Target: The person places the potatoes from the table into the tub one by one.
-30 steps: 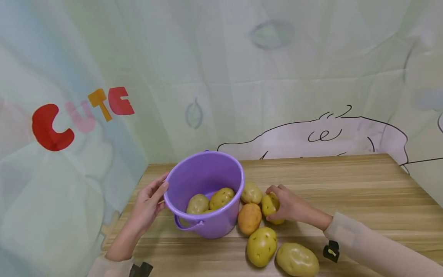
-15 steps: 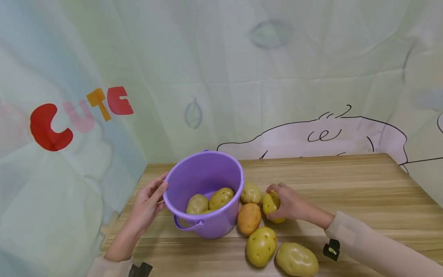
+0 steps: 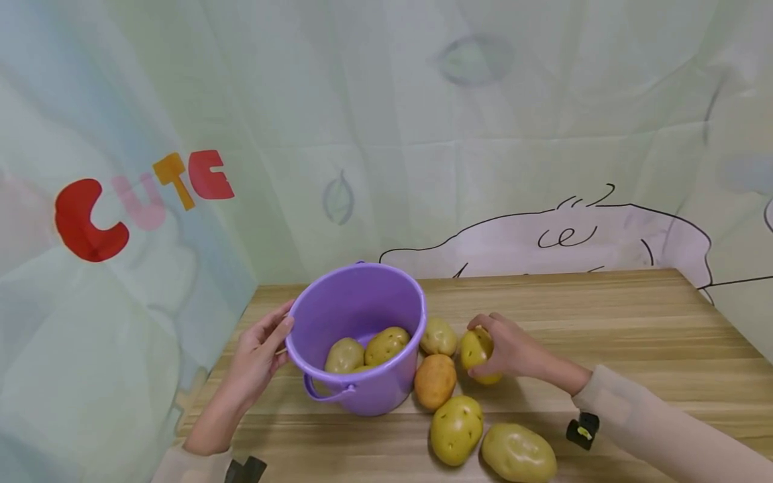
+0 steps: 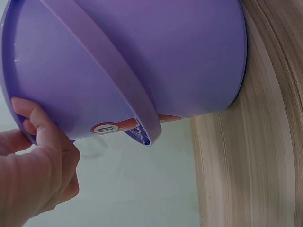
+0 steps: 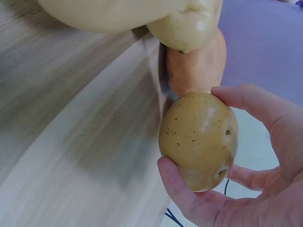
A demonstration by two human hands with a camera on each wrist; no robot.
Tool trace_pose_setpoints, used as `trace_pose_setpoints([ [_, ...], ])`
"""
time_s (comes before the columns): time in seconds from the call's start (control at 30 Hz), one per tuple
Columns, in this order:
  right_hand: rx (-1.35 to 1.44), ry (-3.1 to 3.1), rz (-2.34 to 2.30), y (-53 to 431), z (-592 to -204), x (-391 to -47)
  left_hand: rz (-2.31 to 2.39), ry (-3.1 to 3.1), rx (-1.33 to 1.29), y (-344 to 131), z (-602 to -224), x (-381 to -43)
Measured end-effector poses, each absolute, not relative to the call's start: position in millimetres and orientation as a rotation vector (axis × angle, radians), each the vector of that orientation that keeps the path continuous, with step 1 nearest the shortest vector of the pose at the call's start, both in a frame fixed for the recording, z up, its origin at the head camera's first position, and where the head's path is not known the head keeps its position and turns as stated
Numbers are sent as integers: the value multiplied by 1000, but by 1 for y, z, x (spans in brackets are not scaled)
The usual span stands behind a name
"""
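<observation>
A purple bucket [image 3: 377, 392] stands tilted toward the camera on the table, with several potatoes inside, among them a speckled potato [image 3: 387, 345]. My left hand [image 3: 258, 359] grips its rim at the left; in the left wrist view the fingers [image 4: 38, 113] curl over that rim. To the right of the bucket, my right hand [image 3: 510, 345] holds a yellow potato [image 3: 476, 350] between thumb and fingers. That same potato [image 5: 196, 137] fills the middle of the right wrist view, pinched from both sides. Beside it lie an orange-brown potato [image 3: 435, 382] and a pale potato [image 3: 439, 337], close to the bucket wall.
Nearer the front of the wooden table [image 3: 634, 322] lie a dimpled yellow potato [image 3: 457, 431] and a smooth pale potato [image 3: 519, 453]. The bucket's handle [image 3: 326, 396] hangs down at its front. A printed curtain [image 3: 386, 147] rises behind the table and along the left.
My right hand has shifted slightly right and up in the head view, taking the yellow potato with it, away from the orange-brown one. The left hand and bucket have stayed put.
</observation>
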State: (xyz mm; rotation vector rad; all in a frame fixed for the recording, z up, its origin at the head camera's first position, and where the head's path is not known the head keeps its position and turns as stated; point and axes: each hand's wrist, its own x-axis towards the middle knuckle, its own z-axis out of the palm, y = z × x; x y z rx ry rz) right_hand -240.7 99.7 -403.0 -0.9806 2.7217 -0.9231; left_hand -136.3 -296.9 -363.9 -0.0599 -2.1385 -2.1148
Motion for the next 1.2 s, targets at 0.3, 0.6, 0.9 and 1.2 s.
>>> trace_pose_setpoints([
  [0.3, -1017, 2731, -962, 104, -394, -245, -2121, -2129, -46, -297, -364, -137],
  [0.6, -1045, 2720, -979, 105, -382, -248, -2110, -2133, -39, -296, -363, -137],
  [0.9, -1040, 2710, -994, 107, -369, -253, -2112, -2140, -50, -296, -363, -137],
  [1.2, -1052, 2677, -1030, 107, -358, -257, -2119, -2135, -56, -296, -362, -136],
])
